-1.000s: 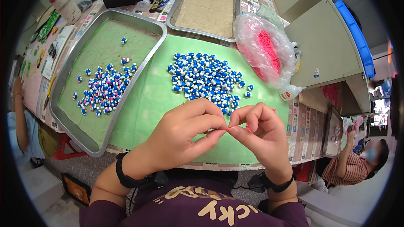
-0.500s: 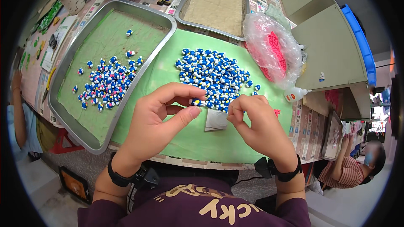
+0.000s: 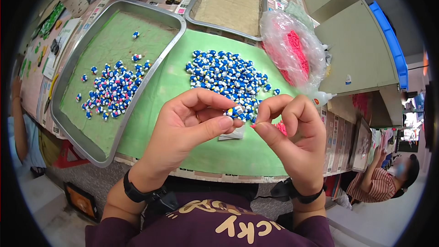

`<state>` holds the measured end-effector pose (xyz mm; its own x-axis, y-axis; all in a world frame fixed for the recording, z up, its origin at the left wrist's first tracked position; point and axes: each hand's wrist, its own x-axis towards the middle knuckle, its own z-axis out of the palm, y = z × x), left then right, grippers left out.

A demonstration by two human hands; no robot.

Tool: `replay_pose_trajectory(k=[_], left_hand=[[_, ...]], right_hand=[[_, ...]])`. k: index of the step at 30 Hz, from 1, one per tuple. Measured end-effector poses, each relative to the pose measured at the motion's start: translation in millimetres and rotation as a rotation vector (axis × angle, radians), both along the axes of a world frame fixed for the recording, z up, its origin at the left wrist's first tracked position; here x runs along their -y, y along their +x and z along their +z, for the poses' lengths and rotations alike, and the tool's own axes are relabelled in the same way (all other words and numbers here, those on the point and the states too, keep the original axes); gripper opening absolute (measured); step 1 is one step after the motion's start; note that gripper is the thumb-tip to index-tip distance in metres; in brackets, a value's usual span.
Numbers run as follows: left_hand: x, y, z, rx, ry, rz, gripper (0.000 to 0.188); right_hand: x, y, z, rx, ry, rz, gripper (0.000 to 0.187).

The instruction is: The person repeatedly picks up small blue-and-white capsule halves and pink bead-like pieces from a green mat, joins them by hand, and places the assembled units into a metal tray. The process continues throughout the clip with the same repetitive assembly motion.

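Note:
Between thumb and fingers, my left hand (image 3: 185,126) grips a small blue, white and yellow figurine (image 3: 234,111). My right hand (image 3: 295,137) pinches a tiny pink piece (image 3: 253,126) just right of the figurine, with a small gap between them. Behind both hands lies a heap of similar blue and white figurines (image 3: 219,71) on a green mat (image 3: 164,82). A few loose pink pieces (image 3: 281,128) show past my right fingers. Under my left fingertips a small pale square pad (image 3: 233,135) is partly hidden.
At left, a metal tray (image 3: 109,158) holds more figurines, some with pink parts. Another tray (image 3: 188,11) stands at the back. A clear bag of pink pieces (image 3: 297,57) and a white squeeze bottle (image 3: 323,98) lie right. People sit at both sides.
My right hand has come up from beside the pad with a pink piece pinched in its fingers, now close to the figurine. My left hand has shifted slightly right and turned the figurine.

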<state>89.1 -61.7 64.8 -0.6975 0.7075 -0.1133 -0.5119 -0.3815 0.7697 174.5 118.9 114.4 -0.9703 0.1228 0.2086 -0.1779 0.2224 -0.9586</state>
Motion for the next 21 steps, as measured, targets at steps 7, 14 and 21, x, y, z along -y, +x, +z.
replay_pose_trajectory(k=[7,14,21], left_hand=[[-6.8,3.8,-1.1,-0.072,0.076,0.039,0.021],[-9.7,9.9,-3.4,-0.310,0.007,0.172,0.021],[-7.0,10.5,1.9,-0.601,-0.113,0.230,0.023]], right_hand=[[11.6,-1.6,-9.1,-0.140,0.002,-0.063,0.028],[17.4,-3.1,-18.7,-0.187,0.202,-0.143,0.028],[15.7,0.6,-18.0,-0.110,0.127,-0.160,0.033]])
